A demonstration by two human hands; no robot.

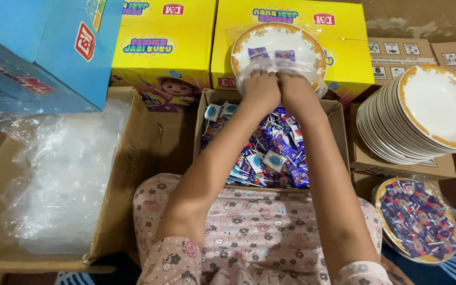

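A round white plate with a gold-patterned rim (pixel 279 45) is seen from above, propped tilted against a yellow printed carton (pixel 291 31) at the far side. A few small blue wrapped sweets lie on it, under a crinkled clear plastic bag (pixel 270 71) that is being drawn over the plate's near edge. The left hand (pixel 261 89) and the right hand (pixel 297 91) are pressed side by side, both curled closed on the thin plastic at the plate's lower rim; the fingertips are hidden beneath the knuckles.

Directly below the hands, an open cardboard box (pixel 339 126) is filled with glossy blue and purple sweet wrappers (pixel 273 153). The forearms cross over it and cover much of its contents. To the left, a larger cardboard box (pixel 127 158) holds a heap of clear plastic bags (pixel 64 174). A blue carton (pixel 43 53) stands above it. To the right, a leaning stack of matching plates (pixel 423 113) rests on another box, and a filled plate of sweets (pixel 417 219) sits lower right. A floral pink garment (pixel 259 232) covers the lap.
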